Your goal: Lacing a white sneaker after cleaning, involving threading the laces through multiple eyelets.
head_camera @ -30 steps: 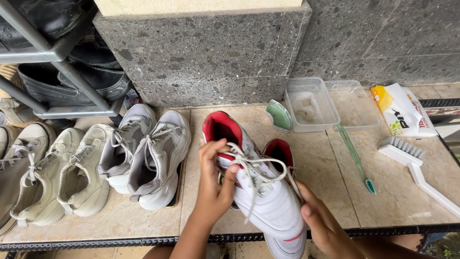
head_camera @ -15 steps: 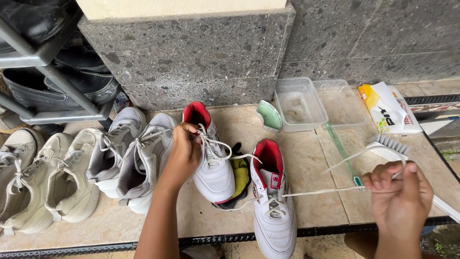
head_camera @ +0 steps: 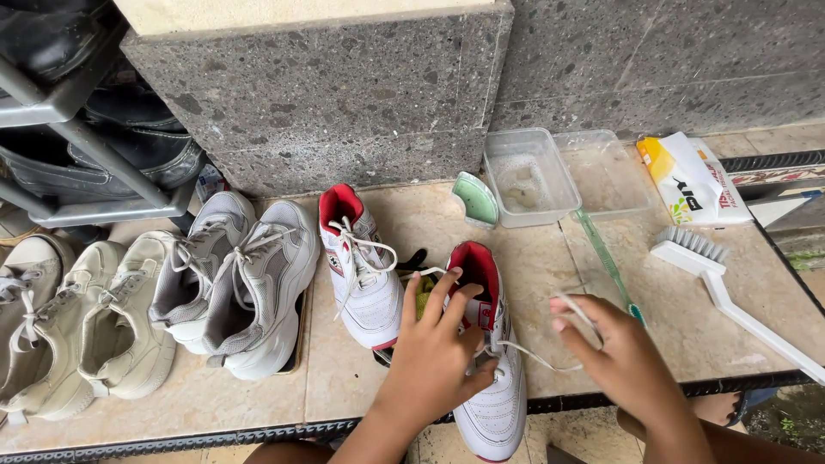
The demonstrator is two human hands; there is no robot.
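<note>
While the left hand (head_camera: pixel 443 348) lies fingers spread over the white red-lined shoe (head_camera: pixel 490 378), pressing its tongue, the right hand (head_camera: pixel 614 348) beside it pinches the shoe's white lace (head_camera: pixel 537 357) taut. Beyond them, a clear tub (head_camera: pixel 528 176) holds cloudy water.

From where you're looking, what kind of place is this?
Probably an outdoor porch or step of a home, used for cleaning shoes. Several pairs of sneakers line a tiled ledge against a stone wall, a scrub brush and plastic tubs lie nearby, and a shoe rack stands at left.
</note>
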